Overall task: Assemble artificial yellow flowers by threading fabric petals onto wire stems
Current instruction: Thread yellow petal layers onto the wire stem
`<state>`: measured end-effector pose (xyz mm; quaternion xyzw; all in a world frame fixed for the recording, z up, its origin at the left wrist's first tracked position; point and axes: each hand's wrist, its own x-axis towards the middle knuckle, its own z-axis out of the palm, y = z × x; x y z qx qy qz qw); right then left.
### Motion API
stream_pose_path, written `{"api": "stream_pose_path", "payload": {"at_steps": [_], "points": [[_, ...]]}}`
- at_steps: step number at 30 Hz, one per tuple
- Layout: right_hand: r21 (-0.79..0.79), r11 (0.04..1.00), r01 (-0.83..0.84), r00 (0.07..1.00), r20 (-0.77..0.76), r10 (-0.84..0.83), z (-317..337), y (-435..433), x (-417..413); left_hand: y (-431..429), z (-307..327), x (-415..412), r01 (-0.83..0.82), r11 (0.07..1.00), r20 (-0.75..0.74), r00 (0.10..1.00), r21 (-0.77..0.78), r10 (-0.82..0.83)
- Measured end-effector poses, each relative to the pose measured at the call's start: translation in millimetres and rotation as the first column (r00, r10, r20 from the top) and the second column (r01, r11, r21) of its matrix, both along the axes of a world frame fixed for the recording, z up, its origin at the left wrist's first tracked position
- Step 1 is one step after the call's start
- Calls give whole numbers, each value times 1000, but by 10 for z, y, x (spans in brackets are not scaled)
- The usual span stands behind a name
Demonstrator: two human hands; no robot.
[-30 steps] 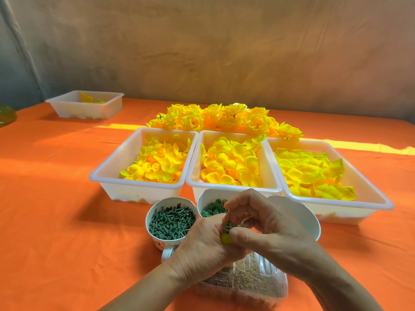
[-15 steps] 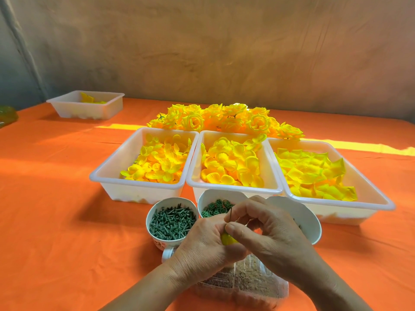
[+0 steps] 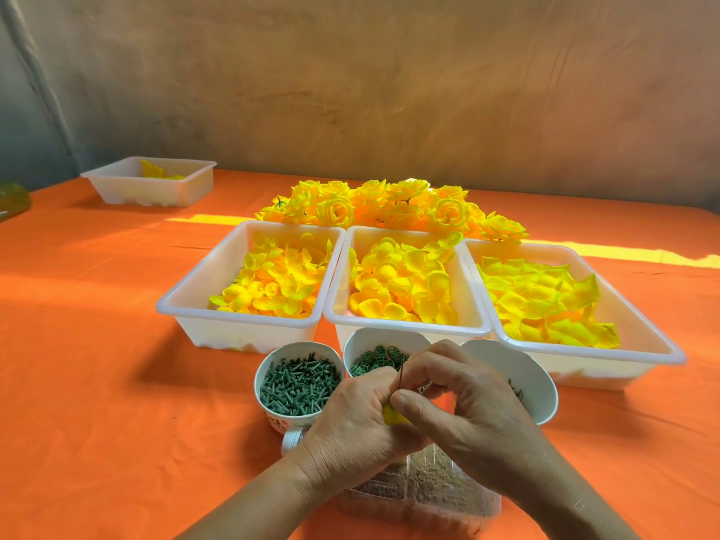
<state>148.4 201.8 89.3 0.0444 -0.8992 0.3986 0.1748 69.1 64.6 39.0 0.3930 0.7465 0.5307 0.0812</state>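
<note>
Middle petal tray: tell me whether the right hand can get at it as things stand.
Probably yes: the middle petal tray sits open-topped just beyond the right hand, only low bowls between, though its fingers pinch the wire stem.

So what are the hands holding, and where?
A thin dark wire stem: right hand pinches it below the tip, left hand grips the small yellow bud lower down.

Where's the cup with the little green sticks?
In the head view, the cup sits left of the left hand, in front of the leftmost tray.
</note>
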Motion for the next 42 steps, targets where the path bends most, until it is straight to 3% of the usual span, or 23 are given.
{"api": "stream_pose_path", "payload": {"at_steps": [5,8,13,16,19,35,40,42], "points": [[-55,999,1,999,-34,-2,-37,-10,-7,-20,65,41,-25,1000,-117,993,5,26],[-64,998,-2,999,-39,-1,-58,-2,-11,-66,89,30,34,999,-108,994,13,-33],[-66,998,-2,1000,-29,0,-99,26,-11,-130,103,-8,155,976,148,973,151,-177],[-86,996,-11,1000,-22,9,-126,32,-10,-86,46,-97,113,957,348,915,266,-205],[-124,992,-28,999,-34,24,-152,28,-17,-42,23,-155,49,949,437,879,311,-188],[-182,982,-43,999,17,47,-270,18,6,-64,46,-69,28,959,375,917,280,-136],[-245,968,-59,998,21,67,-298,24,2,-55,73,-40,-4,952,410,903,305,-127],[-338,938,-72,995,41,91,-302,53,12,-49,91,-30,-12,953,405,907,304,-118]]}}
